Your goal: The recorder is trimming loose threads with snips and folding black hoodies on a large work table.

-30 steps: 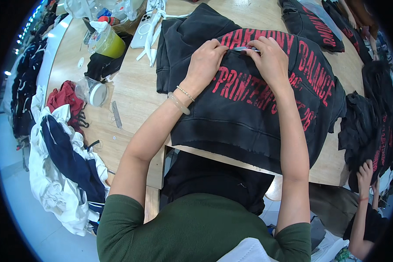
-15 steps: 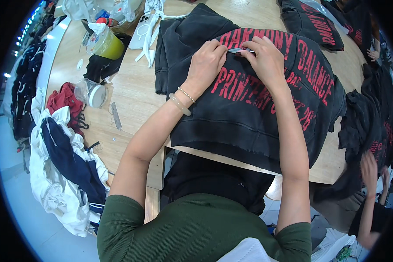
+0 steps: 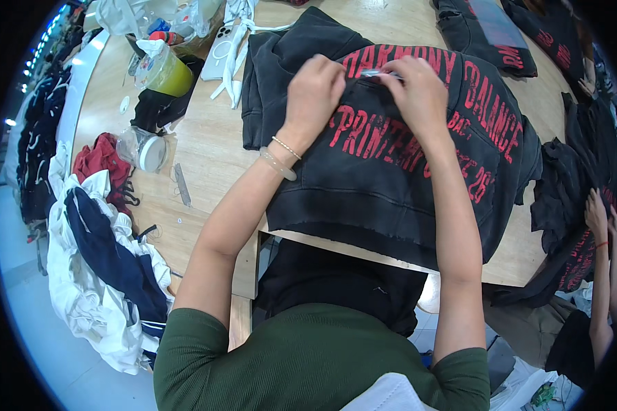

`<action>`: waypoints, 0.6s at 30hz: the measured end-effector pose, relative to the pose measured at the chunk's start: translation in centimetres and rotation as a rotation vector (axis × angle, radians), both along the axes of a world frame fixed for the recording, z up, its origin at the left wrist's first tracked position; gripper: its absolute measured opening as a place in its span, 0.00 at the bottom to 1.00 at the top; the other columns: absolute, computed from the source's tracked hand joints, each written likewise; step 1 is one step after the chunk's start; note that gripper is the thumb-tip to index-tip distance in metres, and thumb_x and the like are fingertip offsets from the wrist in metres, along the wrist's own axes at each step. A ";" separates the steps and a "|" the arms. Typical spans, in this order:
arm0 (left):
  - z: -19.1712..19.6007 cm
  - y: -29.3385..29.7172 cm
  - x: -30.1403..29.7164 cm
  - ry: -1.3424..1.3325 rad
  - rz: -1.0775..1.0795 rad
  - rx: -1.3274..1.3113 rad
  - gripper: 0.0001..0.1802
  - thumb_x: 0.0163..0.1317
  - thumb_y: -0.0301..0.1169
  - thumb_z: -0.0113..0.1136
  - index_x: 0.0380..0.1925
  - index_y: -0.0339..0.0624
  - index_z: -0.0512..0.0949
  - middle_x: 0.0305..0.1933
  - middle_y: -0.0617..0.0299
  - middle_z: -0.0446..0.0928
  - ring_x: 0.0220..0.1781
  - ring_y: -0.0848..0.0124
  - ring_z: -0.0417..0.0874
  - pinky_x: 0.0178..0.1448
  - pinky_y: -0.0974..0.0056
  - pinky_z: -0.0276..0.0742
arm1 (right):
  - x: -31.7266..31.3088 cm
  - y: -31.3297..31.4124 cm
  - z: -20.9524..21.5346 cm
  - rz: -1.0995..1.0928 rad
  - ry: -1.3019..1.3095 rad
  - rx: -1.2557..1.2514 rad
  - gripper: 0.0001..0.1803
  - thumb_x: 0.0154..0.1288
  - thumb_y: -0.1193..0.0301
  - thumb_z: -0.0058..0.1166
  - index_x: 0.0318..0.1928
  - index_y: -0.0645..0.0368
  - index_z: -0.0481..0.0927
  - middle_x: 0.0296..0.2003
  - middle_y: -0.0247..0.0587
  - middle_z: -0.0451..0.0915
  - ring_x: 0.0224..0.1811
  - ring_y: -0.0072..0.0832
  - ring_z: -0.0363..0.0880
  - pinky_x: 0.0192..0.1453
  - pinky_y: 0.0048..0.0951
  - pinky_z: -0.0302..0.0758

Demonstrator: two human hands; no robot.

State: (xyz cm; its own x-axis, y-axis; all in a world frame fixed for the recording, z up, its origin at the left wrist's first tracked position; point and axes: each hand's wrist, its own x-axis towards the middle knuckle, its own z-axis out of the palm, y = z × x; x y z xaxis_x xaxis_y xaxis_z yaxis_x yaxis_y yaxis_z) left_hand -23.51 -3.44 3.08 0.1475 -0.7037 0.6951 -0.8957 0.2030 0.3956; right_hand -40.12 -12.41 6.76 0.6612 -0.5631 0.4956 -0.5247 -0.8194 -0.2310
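A washed-black sweatshirt (image 3: pixel 373 179) with large red lettering lies spread on the table before me, its hem hanging at the front edge. My right hand (image 3: pixel 419 96) is over its upper part, thumb and fingers closed on a small silvery tool (image 3: pixel 370 72) whose kind I cannot make out. The tool points left across a dark slit or seam in the cloth. My left hand (image 3: pixel 313 96) is just left of the tool, apart from it. Its fingers are curled together and a little blurred; anything pinched in them is hidden.
Left on the wooden table (image 3: pixel 206 164) are a cup of yellow-green drink (image 3: pixel 170 74), a phone (image 3: pixel 221 53), a clear jar (image 3: pixel 151 152) and red cloth (image 3: pixel 101 159). White and navy garments (image 3: pixel 106 274) hang lower left. At right, another person's hands (image 3: pixel 598 214) handle dark garments.
My left hand has drawn left and up, away from the slit and the tool. My right hand stays nearly in place. The other person's hands have moved up along the dark garment.
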 end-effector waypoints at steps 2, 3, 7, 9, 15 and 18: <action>1.2 0.7 1.6 0.125 0.238 0.082 0.04 0.57 0.28 0.61 0.27 0.39 0.78 0.27 0.57 0.74 0.31 0.57 0.79 0.36 0.58 0.76 | -1.8 -0.3 0.5 -0.076 -0.243 0.090 0.09 0.60 0.66 0.58 0.38 0.56 0.83 0.34 0.37 0.80 0.40 0.32 0.78 0.40 0.31 0.75; 1.5 1.2 2.9 0.004 0.360 0.203 0.05 0.59 0.28 0.60 0.26 0.39 0.78 0.28 0.56 0.76 0.30 0.54 0.80 0.34 0.56 0.76 | -2.8 0.0 0.8 -0.113 -0.340 0.265 0.09 0.63 0.67 0.56 0.40 0.58 0.82 0.34 0.37 0.80 0.39 0.29 0.78 0.40 0.28 0.74; 2.5 4.0 5.3 0.135 0.213 0.149 0.11 0.60 0.21 0.53 0.42 0.39 0.79 0.39 0.53 0.77 0.38 0.58 0.81 0.40 0.59 0.75 | -8.7 2.3 1.5 -0.174 -0.635 0.666 0.10 0.72 0.71 0.46 0.46 0.63 0.78 0.34 0.32 0.77 0.34 0.16 0.72 0.40 0.20 0.68; 5.0 6.5 4.4 0.261 0.123 0.213 0.13 0.60 0.22 0.52 0.46 0.39 0.77 0.40 0.55 0.77 0.38 0.63 0.80 0.41 0.61 0.75 | -12.3 3.5 0.2 -0.171 -0.757 0.697 0.10 0.74 0.71 0.43 0.47 0.64 0.75 0.34 0.32 0.74 0.34 0.16 0.69 0.42 0.19 0.66; 14.3 16.4 -0.7 1.343 -1.534 -0.038 0.19 0.69 0.44 0.52 0.39 0.35 0.75 0.45 0.37 0.77 0.45 0.55 0.83 0.40 0.58 0.81 | -20.4 8.4 -2.1 -0.346 -0.890 0.832 0.17 0.75 0.60 0.44 0.46 0.63 0.74 0.35 0.35 0.75 0.37 0.20 0.71 0.48 0.22 0.66; 17.5 20.1 -1.4 1.222 -1.591 0.048 0.16 0.69 0.39 0.52 0.32 0.36 0.74 0.41 0.43 0.80 0.27 0.61 0.83 0.28 0.64 0.80 | -21.7 10.0 -2.0 -0.415 -0.942 0.859 0.19 0.74 0.58 0.45 0.46 0.64 0.75 0.34 0.35 0.75 0.36 0.20 0.71 0.46 0.23 0.68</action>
